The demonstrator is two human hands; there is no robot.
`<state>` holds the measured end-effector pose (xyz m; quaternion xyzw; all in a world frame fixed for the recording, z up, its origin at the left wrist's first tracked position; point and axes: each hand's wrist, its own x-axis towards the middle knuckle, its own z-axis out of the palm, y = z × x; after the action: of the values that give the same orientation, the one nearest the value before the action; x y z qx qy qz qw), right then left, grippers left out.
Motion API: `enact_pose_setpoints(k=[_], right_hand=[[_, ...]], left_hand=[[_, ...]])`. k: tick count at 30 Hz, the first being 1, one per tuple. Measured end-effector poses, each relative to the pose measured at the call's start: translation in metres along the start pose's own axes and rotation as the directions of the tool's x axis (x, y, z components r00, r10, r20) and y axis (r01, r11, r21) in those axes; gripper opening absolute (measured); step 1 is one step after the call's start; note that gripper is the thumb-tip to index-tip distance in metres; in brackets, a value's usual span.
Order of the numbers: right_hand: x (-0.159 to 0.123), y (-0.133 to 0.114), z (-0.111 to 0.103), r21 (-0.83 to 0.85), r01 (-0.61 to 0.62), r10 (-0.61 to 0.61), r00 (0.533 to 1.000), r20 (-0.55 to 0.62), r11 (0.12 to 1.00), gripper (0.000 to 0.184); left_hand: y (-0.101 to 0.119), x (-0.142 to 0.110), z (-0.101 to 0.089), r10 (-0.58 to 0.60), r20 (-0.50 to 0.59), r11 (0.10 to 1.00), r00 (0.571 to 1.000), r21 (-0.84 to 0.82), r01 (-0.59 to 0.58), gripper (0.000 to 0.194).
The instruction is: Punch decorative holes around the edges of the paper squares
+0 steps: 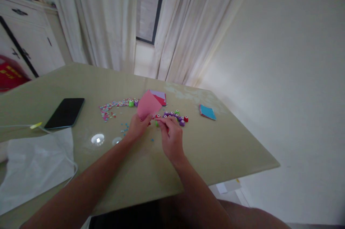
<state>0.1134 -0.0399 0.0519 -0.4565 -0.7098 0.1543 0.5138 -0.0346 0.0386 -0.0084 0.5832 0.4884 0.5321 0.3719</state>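
Sheet (148,104): pink, raised over the middle of your bench (223,150), its near edge at your hands. Take it as the clock's centre.

Your left hand (138,125), at seven o'clock, has its fingers closed on the sheet's lower edge. Your right hand (172,138), at five o'clock, has thumb and fingers drawn close, near a pinch; whether they have hold of anything cannot be told, as the tips are too small to read.

The step in hand is judged to be fine fingertip work at that near edge. Let the left fingers steady the sheet lightly, so it takes no crease; keep the right movements short. Mind the beads (176,115) at four o'clock, just beyond your right fingers: a low knuckle could roll them. The loose bits (121,103) at nine o'clock would likely scatter under a dragging wrist.

Markings: no brand found on the phone (66,112) at nine o'clock, screen dark, nor on the blue pad (207,111) at three. The red item (10,73) at ten o'clock bears yellow marks, not legible.
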Motion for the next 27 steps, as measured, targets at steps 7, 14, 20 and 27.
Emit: enact_pose_setpoints(k=[7, 14, 20, 27], right_hand=[[0.051, 0.027, -0.004, -0.148, 0.001, 0.02, 0.99, 0.139, 0.989, 0.024], [0.105, 0.045, 0.013, -0.344, -0.053, 0.11, 0.983, 0.149, 0.937, 0.012], [0.134, 0.077, 0.058, -0.308, -0.023, 0.159, 0.892, 0.423, 0.951, 0.013], [0.14, 0.081, 0.131, -0.289, 0.015, 0.125, 0.879, 0.46, 0.957, 0.023]], left_hand=[[-0.006, 0.004, -0.001, -0.109, -0.124, 0.994, 0.986, -0.017, 0.108, 0.031], [0.002, -0.008, 0.01, -0.106, -0.354, 0.994, 0.929, -0.038, 0.1, 0.043], [0.019, -0.044, 0.013, 0.272, -0.133, 0.962, 0.953, 0.058, -0.267, 0.043], [0.016, -0.049, 0.013, 0.269, -0.025, 0.963, 0.963, 0.031, -0.269, 0.037]])
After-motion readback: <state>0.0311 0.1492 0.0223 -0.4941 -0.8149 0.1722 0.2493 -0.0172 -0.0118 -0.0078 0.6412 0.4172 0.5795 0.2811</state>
